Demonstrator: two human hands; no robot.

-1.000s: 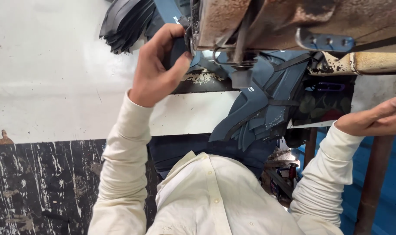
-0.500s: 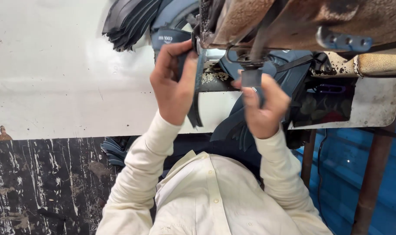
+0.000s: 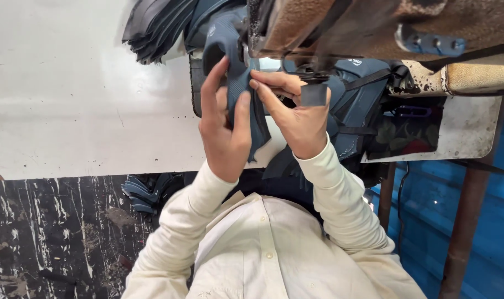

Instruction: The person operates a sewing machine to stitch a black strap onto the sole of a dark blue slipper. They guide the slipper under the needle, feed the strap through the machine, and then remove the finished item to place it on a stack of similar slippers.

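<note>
While both hands work close under the machine head, biggest thing in view is the white counter (image 3: 69,111), scuffed, w/ the rusty brown sewing machine (image 3: 373,27) overhanging it at top right. Next down: pile of finished-looking dark blue pieces (image 3: 368,111) heaped right of the hands, under the machine arm; another fanned stack of dark cut parts (image 3: 152,27) at top left of the counter; a few more lie on the black floor (image 3: 41,243) by the counter edge.

Dark blue fabric strip (image 3: 243,88) sits between both hands, upper end tucked at the needle area, lower end hanging off toward the cream shirt. Long axis runs roughly away-to-toward the person, slightly slanted.

Left hand (image 3: 224,127): fingers wrapped narrow round the strip's left edge, thumb on top. Right hand (image 3: 296,116): fingers pinched on the strip's upper right, near the presser foot; grip partly hidden.

Progress, judged: piece positioned at the needle, seam prob. not yet run; stitches too small to tell.
</note>
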